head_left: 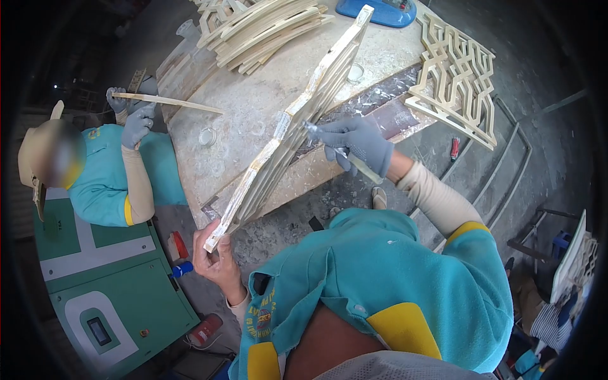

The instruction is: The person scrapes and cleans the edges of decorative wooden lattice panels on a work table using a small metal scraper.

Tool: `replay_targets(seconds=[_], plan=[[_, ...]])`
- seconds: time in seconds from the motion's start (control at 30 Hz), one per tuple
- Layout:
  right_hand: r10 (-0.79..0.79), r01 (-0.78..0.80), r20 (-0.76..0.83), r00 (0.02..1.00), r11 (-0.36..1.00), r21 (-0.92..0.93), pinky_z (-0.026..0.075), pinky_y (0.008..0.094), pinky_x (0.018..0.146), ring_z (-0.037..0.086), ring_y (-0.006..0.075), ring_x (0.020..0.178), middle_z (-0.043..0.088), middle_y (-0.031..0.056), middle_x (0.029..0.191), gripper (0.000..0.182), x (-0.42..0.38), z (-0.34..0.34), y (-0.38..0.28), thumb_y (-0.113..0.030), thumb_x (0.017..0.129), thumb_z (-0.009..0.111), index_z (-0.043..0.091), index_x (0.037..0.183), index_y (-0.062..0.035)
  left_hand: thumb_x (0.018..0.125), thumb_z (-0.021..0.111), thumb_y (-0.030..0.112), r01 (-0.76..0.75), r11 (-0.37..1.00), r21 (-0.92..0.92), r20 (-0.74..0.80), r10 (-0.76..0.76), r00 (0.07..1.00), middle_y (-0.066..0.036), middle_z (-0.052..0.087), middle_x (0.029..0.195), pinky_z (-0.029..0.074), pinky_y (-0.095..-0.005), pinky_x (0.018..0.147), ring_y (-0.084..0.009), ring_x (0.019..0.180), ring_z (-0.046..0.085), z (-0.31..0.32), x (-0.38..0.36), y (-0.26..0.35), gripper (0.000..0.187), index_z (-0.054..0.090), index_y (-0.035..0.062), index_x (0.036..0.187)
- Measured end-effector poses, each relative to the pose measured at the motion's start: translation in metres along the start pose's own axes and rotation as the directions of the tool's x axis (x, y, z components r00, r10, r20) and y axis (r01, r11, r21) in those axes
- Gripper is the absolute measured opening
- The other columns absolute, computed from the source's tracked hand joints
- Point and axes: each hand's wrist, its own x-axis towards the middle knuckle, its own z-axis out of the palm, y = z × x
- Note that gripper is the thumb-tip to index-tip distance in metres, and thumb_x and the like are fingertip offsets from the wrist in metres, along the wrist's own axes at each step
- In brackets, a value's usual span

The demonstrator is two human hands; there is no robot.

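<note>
Dusty pale stone covers the round worktable (253, 107), and from my remote seat I look down over a teal shirt at 2 hands working a long pale wooden lattice panel (297, 120). That panel stands on edge, tilted, running from the near edge of the table, where its lower corner hangs off, up toward the far edge. My left hand (215, 256), bare, is closed on that lower corner, thumb over the top and fingers curled beneath, wrist bent up below the table's rim. My right hand (358, 142), in a grey knit glove, reaches in from the right with the forearm raised and elbow out, clenched around a slim pale stick-like tool (354, 161) whose tip meets the panel's side about midway along. The hands are well apart, each clamped on its own thing. To do this pass well, I judge the left grip should keep the panel from rocking while the right draws the tool steadily along the edge with light pressure. At the far edge lies a stack of curved pale wooden strips (266, 28), and a second open fretwork panel (459, 76) leans off the right edge. At the left edge, a co-worker's gloved hands (133, 111) hold a thin wooden strip (168, 101).
</note>
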Motion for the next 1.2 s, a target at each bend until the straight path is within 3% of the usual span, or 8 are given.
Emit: replay_targets(seconds=[0.07, 0.2, 0.27, 0.3, 0.4, 0.83, 1.0, 1.2], plan=[[0.001, -0.082, 0.275, 0.961, 0.955, 0.285, 0.041, 0.0195, 0.033, 0.055, 0.0094, 0.042, 0.063, 0.0045, 0.068, 0.025, 0.011, -0.006, 0.023, -0.018, 0.100, 0.055, 0.068, 0.112, -0.0006, 0.089, 0.071, 0.015, -0.012, 1.000, 0.013, -0.027, 0.013, 1.000, -0.008, 0.061, 0.092, 0.045, -0.0266, 0.076, -0.0151, 0.084, 0.057, 0.002, 0.001, 0.003, 0.029, 0.067, -0.0058, 0.109], [0.090, -0.143, 0.224, 0.970, 0.961, 0.237, 0.040, 0.0204, 0.032, 0.053, 0.0096, 0.040, 0.063, 0.0060, 0.067, 0.022, -0.005, -0.011, 0.026, -0.017, 0.100, 0.054, 0.068, 0.107, -0.0004, 0.086, 0.072, 0.012, -0.005, 1.000, 0.028, -0.064, 0.007, 0.998, -0.008, 0.061, 0.087, 0.043, -0.0258, 0.070, -0.0149, 0.079, 0.056, 0.005, 0.005, 0.008, 0.027, 0.069, -0.0053, 0.107], [-0.095, 0.087, -0.044, 0.994, 0.984, -0.156, 0.044, 0.0214, 0.039, 0.055, 0.0096, 0.044, 0.064, 0.0052, 0.067, 0.027, -0.011, -0.007, 0.024, -0.016, 0.099, 0.054, 0.066, 0.115, 0.0031, 0.086, 0.072, 0.010, -0.004, 1.000, 0.011, -0.064, 0.005, 0.998, -0.008, 0.061, 0.087, 0.043, -0.0257, 0.070, -0.0147, 0.079, 0.056, 0.003, 0.006, 0.006, 0.027, 0.069, -0.0052, 0.107], [-0.493, 0.420, -0.047, 0.869, 0.785, -0.456, 0.048, 0.0265, 0.051, 0.059, 0.0146, 0.054, 0.064, 0.0048, 0.072, 0.034, 0.007, -0.012, 0.053, -0.013, 0.096, 0.055, 0.062, 0.128, -0.0041, 0.085, 0.072, 0.009, -0.005, 1.000, -0.007, -0.061, 0.004, 0.998, -0.007, 0.061, 0.086, 0.042, -0.0256, 0.070, -0.0145, 0.079, 0.056, 0.003, 0.007, 0.005, 0.026, 0.069, -0.0051, 0.107], [-0.728, 0.388, -0.087, 0.680, 0.458, -0.800, 0.049, 0.0379, 0.060, 0.061, 0.0243, 0.064, 0.058, 0.0088, 0.077, 0.043, 0.006, 0.016, 0.033, -0.014, 0.093, 0.057, 0.060, 0.135, -0.0230, 0.084, 0.072, 0.008, 0.010, 1.000, -0.010, -0.062, -0.011, 0.998, -0.007, 0.060, 0.086, 0.042, -0.0255, 0.071, -0.0143, 0.079, 0.056, 0.003, 0.006, 0.004, 0.026, 0.069, -0.0049, 0.107], [-0.627, 0.365, -0.070, 0.776, 0.536, -0.761, 0.049, 0.0420, 0.062, 0.060, 0.0312, 0.069, 0.059, 0.0115, 0.079, 0.044, -0.002, 0.007, 0.038, -0.014, 0.092, 0.059, 0.062, 0.132, -0.0313, 0.085, 0.072, 0.009, -0.006, 1.000, -0.001, -0.040, 0.006, 0.999, -0.007, 0.061, 0.086, 0.042, -0.0249, 0.070, -0.0138, 0.078, 0.056, 0.002, 0.006, 0.008, 0.026, 0.070, -0.0039, 0.108], [-0.535, 0.447, 0.151, 0.831, 0.480, -0.755, 0.049, 0.0418, 0.065, 0.061, 0.0327, 0.070, 0.061, 0.0142, 0.078, 0.041, -0.004, 0.025, 0.032, -0.016, 0.091, 0.061, 0.064, 0.128, -0.0319, 0.085, 0.073, 0.011, -0.018, 0.999, 0.029, -0.040, 0.019, 0.999, -0.007, 0.061, 0.086, 0.043, -0.0263, 0.070, -0.0143, 0.078, 0.056, 0.004, 0.005, 0.011, 0.027, 0.070, -0.0034, 0.108], [-0.567, 0.377, 0.015, 0.824, 0.527, -0.762, 0.046, 0.0362, 0.067, 0.055, 0.0264, 0.065, 0.056, 0.0129, 0.072, 0.045, 0.007, 0.008, 0.010, -0.009, 0.089, 0.062, 0.064, 0.132, -0.0246, 0.086, 0.073, 0.013, -0.021, 0.998, 0.057, -0.037, 0.023, 0.999, -0.008, 0.062, 0.086, 0.044, -0.0272, 0.070, -0.0155, 0.078, 0.057, 0.005, 0.004, 0.012, 0.027, 0.070, -0.0032, 0.108]])
